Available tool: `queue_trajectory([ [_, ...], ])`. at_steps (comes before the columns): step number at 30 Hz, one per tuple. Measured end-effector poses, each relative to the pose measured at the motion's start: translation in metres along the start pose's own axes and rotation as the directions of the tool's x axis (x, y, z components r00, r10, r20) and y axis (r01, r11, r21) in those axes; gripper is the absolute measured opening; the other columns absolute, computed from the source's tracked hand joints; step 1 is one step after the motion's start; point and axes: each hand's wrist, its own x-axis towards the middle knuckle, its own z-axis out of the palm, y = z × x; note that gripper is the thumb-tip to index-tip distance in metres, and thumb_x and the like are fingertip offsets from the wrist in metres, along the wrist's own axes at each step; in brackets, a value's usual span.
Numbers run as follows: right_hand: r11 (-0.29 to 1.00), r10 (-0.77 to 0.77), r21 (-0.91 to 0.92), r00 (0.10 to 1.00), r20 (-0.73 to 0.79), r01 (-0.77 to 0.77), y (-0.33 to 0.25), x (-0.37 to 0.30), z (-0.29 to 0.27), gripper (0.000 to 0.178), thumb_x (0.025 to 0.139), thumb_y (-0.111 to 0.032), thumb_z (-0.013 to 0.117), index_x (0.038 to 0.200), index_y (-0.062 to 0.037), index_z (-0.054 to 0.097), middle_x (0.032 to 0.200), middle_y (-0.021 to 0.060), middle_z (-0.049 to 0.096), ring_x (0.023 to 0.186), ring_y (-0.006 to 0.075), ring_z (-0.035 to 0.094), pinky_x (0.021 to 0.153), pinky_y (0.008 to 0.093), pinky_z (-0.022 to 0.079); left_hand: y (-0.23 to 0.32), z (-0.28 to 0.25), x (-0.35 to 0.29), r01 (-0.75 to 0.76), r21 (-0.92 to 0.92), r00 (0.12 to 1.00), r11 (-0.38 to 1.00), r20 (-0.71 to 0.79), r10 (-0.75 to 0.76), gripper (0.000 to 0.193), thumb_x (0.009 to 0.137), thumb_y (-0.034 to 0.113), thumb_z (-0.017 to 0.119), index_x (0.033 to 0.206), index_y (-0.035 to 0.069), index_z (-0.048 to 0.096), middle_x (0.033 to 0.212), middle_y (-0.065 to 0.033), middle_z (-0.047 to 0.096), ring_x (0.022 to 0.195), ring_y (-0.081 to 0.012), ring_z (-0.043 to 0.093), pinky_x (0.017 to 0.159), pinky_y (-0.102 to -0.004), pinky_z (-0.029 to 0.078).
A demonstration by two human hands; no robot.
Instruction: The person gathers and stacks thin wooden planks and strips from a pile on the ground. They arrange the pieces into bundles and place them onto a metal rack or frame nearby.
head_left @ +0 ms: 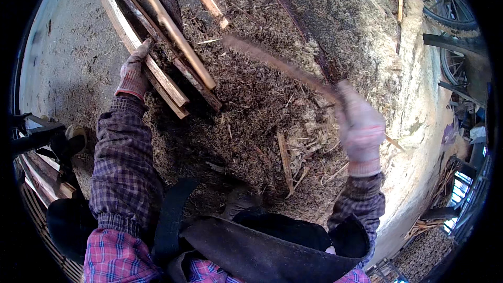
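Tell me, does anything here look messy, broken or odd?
Wood chips and shavings cover the ground thickly. The long stick in the right hand is blurred, so its state is unclear. The left hand rests on wood strips lying roughly side by side.

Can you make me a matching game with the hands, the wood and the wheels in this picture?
Things:
1. Gloved left hand
2. Gloved right hand
3. Pale split wooden slats
4. Dark spoked bicycle wheels

Places or states:
A. at the picture's upper right edge
B. gripping a long blurred brown stick
C. lying side by side on the ground covered in wood shavings
D. resting on a slat's end

Pairs: 1-D, 2-B, 3-C, 4-A
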Motion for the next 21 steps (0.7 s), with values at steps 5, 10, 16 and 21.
queue_trajectory([
  [5, 0.859, 0.448, -0.232, 0.889, -0.095, -0.457, 0.051, 0.040, 0.065, 0.069, 0.076, -0.051, 0.056, 0.131, -0.0158, 0.033, 0.130, 0.0154, 0.039, 0.118, 0.0260, 0.040, 0.090, 0.0407, 0.042, 0.000, 0.030, -0.015, 0.006, -0.101, 1.000, 0.995, 0.014, -0.005, 0.036, 0.078, 0.024, 0.065, 0.105, 0.002, 0.055, 0.090, -0.0104, 0.060, 0.075, -0.0232, 0.060, 0.070, -0.0371, 0.052],
  [10, 0.730, 0.679, -0.231, 0.722, 0.135, -0.644, 0.015, 0.069, 0.078, 0.084, 0.068, -0.058, 0.061, 0.130, -0.0140, 0.027, 0.124, 0.0156, 0.044, 0.112, 0.0310, 0.045, 0.090, 0.0482, 0.036, 0.009, 0.043, -0.021, 0.057, 0.046, 0.990, 0.997, -0.131, -0.051, 0.035, 0.077, 0.023, 0.065, 0.103, 0.000, 0.057, 0.090, -0.0091, 0.060, 0.076, -0.0211, 0.059, 0.072, -0.0336, 0.050],
  [16, 0.745, 0.646, 0.049, 0.738, 0.196, -0.665, 0.011, 0.060, 0.080, 0.060, 0.074, -0.036, 0.063, 0.120, -0.0053, 0.040, 0.109, 0.0138, 0.055, 0.094, 0.0252, 0.057, 0.076, 0.0321, 0.047, 0.012, 0.050, -0.040, -0.106, 0.104, 0.984, 0.989, -0.133, 0.119, 0.044, 0.075, 0.028, 0.066, 0.105, -0.003, 0.058, 0.095, -0.0092, 0.060, 0.084, -0.0188, 0.058, 0.077, -0.0276, 0.046],
  [21, 0.703, 0.330, 0.681, 0.942, -0.057, -0.205, -0.072, 0.130, 0.051, 0.035, 0.077, -0.022, 0.065, 0.103, -0.0017, 0.052, 0.082, 0.0018, 0.058, 0.074, 0.0118, 0.057, 0.065, 0.0236, 0.046, 0.014, 0.032, -0.034, -0.066, 0.057, 0.983, 0.996, -0.167, 0.075, 0.047, 0.069, 0.028, 0.072, 0.101, -0.001, 0.054, 0.088, -0.0087, 0.060, 0.076, -0.0159, 0.058, 0.069, -0.0265, 0.049],
])
